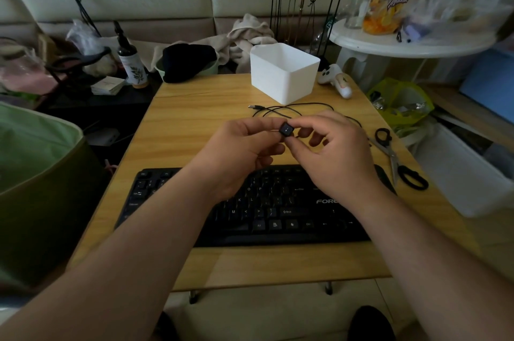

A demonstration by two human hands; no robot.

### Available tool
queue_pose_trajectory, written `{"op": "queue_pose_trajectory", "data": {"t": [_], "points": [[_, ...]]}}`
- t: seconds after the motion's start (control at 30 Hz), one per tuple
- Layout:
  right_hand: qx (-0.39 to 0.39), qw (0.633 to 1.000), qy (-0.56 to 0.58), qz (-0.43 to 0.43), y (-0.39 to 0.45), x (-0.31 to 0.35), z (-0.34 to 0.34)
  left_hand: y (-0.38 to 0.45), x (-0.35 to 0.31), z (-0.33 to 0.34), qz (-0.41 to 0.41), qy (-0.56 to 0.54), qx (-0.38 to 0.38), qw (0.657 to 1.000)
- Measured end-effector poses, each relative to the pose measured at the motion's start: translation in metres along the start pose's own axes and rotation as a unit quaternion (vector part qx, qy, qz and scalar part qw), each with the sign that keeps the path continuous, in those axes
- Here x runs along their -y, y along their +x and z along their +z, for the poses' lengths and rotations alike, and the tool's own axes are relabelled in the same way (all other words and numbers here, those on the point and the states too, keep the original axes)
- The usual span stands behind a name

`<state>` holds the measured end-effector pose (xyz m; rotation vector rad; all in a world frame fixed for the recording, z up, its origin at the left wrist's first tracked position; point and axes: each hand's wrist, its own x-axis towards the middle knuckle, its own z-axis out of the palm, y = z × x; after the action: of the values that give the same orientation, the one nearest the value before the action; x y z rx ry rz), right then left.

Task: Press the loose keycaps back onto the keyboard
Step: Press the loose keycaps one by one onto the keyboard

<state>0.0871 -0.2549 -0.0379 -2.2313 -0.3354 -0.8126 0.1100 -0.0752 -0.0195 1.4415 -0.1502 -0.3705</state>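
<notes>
keyboard (278,210): "FOR…" (rest hidden by wrist) | keys: M, L, O, P, Alt, Shift, Ctrl

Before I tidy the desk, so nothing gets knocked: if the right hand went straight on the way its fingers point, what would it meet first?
The right hand points left at the keycap it pinches; just beyond are the left hand's fingertips, so probably the left hand first.

A black keyboard (278,207) with pale lettering is seen at lower centre on a yellow wood-grain counter (194,107). A black keycap (286,129), a white box (283,72) at upper centre and black-handled scissors (397,160) at right are shown.
</notes>
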Motion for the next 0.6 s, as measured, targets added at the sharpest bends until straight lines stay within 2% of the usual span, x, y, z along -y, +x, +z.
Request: {"op": "queue_pose_trajectory", "data": {"t": [0.6], "points": [[0.030,0.999,0.030,-0.015,0.0016,0.0033,-0.0060,-0.0006,0.0023,0.0046,-0.026,-0.017,0.004,1.000]]}}
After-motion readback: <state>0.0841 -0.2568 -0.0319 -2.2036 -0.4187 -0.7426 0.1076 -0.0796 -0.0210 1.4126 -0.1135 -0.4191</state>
